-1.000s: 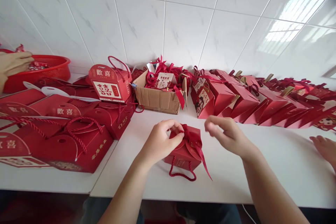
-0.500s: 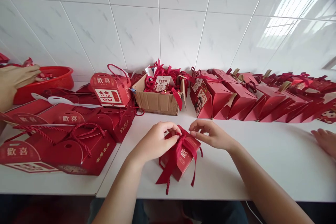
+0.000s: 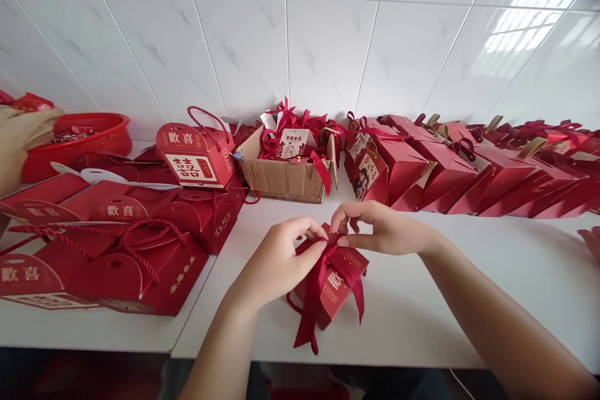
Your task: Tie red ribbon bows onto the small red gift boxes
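Note:
A small red gift box (image 3: 335, 290) with gold lettering lies on the white table in front of me. Dark red ribbon (image 3: 315, 300) is tied in a bow over its top, and its tails hang down the near side. My left hand (image 3: 293, 256) pinches the ribbon near the knot between thumb and forefinger. From the other side, my right hand (image 3: 375, 228) has its thumb and forefinger closed at the same knot, on the ribbon as far as I can see. The box's far end is partly hidden behind my fingers.
Red gift boxes with rope handles (image 3: 131, 269) fill the left. A cardboard box (image 3: 284, 180) of ribbons and cards stands by the wall. Finished-looking red boxes (image 3: 435, 169) line the back right. Another person's hand (image 3: 28, 137) is beside a red basin (image 3: 110, 137); fingers (image 3: 591, 242) show far right.
My right hand has moved left to the knot and its fingers have closed there. The left hand keeps its pinch. The view has shifted slightly.

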Motion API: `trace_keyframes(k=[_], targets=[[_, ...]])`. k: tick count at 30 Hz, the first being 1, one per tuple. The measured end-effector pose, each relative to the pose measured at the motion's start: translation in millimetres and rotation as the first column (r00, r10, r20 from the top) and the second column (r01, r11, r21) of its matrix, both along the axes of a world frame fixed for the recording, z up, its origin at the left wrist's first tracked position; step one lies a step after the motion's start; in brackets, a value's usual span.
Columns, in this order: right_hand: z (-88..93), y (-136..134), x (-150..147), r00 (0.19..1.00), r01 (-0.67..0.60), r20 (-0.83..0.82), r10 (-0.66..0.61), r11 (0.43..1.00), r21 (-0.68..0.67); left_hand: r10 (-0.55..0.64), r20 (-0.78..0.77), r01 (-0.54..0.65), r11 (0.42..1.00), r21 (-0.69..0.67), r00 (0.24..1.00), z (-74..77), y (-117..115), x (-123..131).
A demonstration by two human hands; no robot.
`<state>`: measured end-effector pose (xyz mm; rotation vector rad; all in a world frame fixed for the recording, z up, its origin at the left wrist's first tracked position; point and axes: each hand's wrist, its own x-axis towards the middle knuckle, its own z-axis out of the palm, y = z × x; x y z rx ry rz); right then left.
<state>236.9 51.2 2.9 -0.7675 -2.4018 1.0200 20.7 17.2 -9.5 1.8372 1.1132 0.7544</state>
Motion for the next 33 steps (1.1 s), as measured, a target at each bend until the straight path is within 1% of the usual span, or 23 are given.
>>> trace_keyframes(k=[2, 5, 10, 15, 19, 23, 27, 33], targets=[[7.5, 1.9, -0.3, 0.998, -0.066, 0.016, 0.066, 0.998, -0.005, -0.001, 0.015, 0.001, 1.000, 0.006, 1.000, -0.3, -0.4, 0.5], [13.4, 0.1, -1.7, 0.988, -0.148, 0.055, 0.146, 0.988, 0.041, 0.011, 0.007, -0.011, 1.000, 0.026, 1.000, -0.4, 0.3, -1.0], [8.8, -0.7, -3.7, 0.985, -0.165, 0.068, 0.160, 0.983, 0.076, 0.021, 0.005, -0.021, 0.999, 0.041, 1.000, -3.7, 3.6, -2.9], [3.8, 4.2, -3.6, 0.969, -0.241, 0.056, 0.239, 0.970, 0.031, 0.021, 0.003, -0.021, 0.999, 0.037, 1.000, -4.5, 5.6, -2.1], [5.8, 5.0, -1.3, 0.952, -0.292, 0.104, 0.289, 0.956, 0.018, 0.031, -0.016, -0.030, 0.998, 0.057, 0.999, -4.3, 6.2, -4.2], [8.4, 4.5, 0.6, 0.926, -0.346, 0.148, 0.347, 0.938, -0.034, 0.069, -0.050, -0.065, 0.995, 0.071, 0.996, -4.8, 5.1, -8.7], [8.6, 4.9, 1.5, 0.915, -0.366, 0.164, 0.368, 0.930, -0.044, 0.085, -0.067, -0.080, 0.995, 0.062, 0.994, -4.9, 4.4, -11.3], [8.4, 2.4, -0.8, 0.948, -0.291, 0.118, 0.295, 0.956, -0.050, 0.073, -0.055, -0.070, 0.996, 0.055, 0.996, -5.1, 5.3, -10.7]])
